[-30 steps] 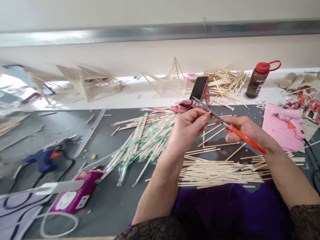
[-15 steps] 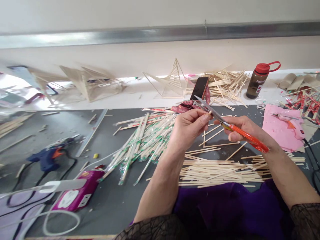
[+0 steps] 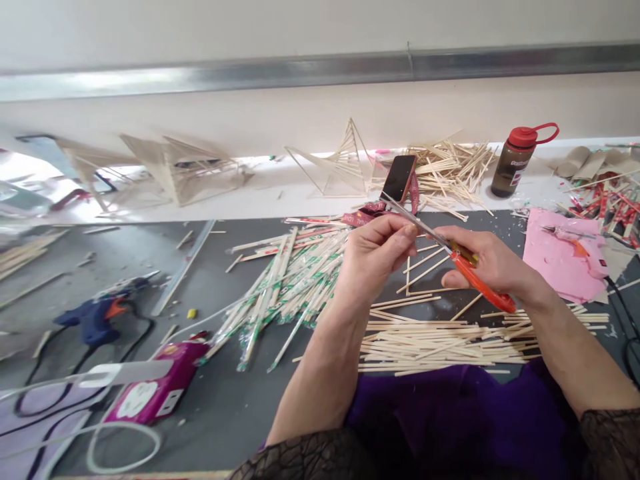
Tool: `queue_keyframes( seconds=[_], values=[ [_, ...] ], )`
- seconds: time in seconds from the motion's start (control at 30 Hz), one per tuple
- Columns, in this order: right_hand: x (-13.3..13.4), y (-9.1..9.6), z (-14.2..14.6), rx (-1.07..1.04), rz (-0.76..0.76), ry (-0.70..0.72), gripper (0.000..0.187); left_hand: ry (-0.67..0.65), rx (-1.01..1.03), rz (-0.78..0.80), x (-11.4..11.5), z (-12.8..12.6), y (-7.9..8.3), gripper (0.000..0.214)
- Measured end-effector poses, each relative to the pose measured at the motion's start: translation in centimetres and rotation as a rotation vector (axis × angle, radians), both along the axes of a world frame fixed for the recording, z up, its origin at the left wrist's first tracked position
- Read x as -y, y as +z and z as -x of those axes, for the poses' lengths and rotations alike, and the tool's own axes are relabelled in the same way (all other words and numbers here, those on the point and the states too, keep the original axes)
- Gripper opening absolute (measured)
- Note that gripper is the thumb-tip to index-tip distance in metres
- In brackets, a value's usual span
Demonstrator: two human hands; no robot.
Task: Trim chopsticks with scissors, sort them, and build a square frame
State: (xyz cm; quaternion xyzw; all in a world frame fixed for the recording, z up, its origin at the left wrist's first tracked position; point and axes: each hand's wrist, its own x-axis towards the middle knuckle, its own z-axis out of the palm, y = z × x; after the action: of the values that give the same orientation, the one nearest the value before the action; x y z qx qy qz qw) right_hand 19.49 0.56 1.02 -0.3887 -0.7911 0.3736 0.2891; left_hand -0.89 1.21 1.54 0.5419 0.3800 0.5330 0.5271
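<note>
Orange-handled scissors (image 3: 467, 272) are in my right hand (image 3: 493, 260), whose fingers are partly round the handles. The blades point up and left, nearly together, passing just behind the fingertips of my left hand (image 3: 375, 257). That left hand is closed in a pinch; what sits between thumb and forefinger is mostly hidden, too small to name. Below both hands lies a spread of bare wooden sticks (image 3: 440, 343). More sticks, some forming a corner (image 3: 409, 292), lie under the scissors. To the left is a heap of chopsticks in clear green-printed wrappers (image 3: 280, 293).
A blue glue gun (image 3: 95, 320) and magenta box (image 3: 163, 380) with cables lie left. Behind stand stick models (image 3: 350, 167), a phone (image 3: 399, 179), a stick pile (image 3: 450, 177) and a red-capped bottle (image 3: 513, 163). A pink glue gun (image 3: 590, 250) rests on pink foam (image 3: 555, 273) at right.
The scissor blades have closed from slightly apart to nearly together. Their handles have shifted left and down in my right hand. My left hand stays almost in place, still pinched.
</note>
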Motion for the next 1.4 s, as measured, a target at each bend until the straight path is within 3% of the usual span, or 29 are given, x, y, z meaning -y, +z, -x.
queue_keyframes(
  seconds=[0.17, 0.5, 0.93, 1.13, 1.4],
  values=[
    [0.1, -0.5, 0.4, 0.162, -0.260, -0.083, 0.066, 0.090, -0.069, -0.078, -0.1, -0.1, -0.3, 0.010],
    [0.2, -1.2, 0.9, 0.122, -0.436, -0.106, 0.068, 0.095, -0.116, -0.125, -0.1, 0.1, -0.5, 0.012],
    [-0.1, -2.2, 1.1, -0.009, -0.537, -0.122, 0.064, 0.089, -0.160, -0.197, 0.5, 0.0, -0.5, 0.019],
    [-0.3, -2.3, 0.6, -0.026, -0.463, -0.092, 0.064, 0.079, -0.211, -0.203, 0.5, -0.2, -0.1, 0.021],
    [-0.3, -2.0, 0.3, -0.038, -0.408, -0.072, 0.063, -0.071, -0.038, -0.032, 0.1, 0.1, 0.0, 0.033]
  ],
)
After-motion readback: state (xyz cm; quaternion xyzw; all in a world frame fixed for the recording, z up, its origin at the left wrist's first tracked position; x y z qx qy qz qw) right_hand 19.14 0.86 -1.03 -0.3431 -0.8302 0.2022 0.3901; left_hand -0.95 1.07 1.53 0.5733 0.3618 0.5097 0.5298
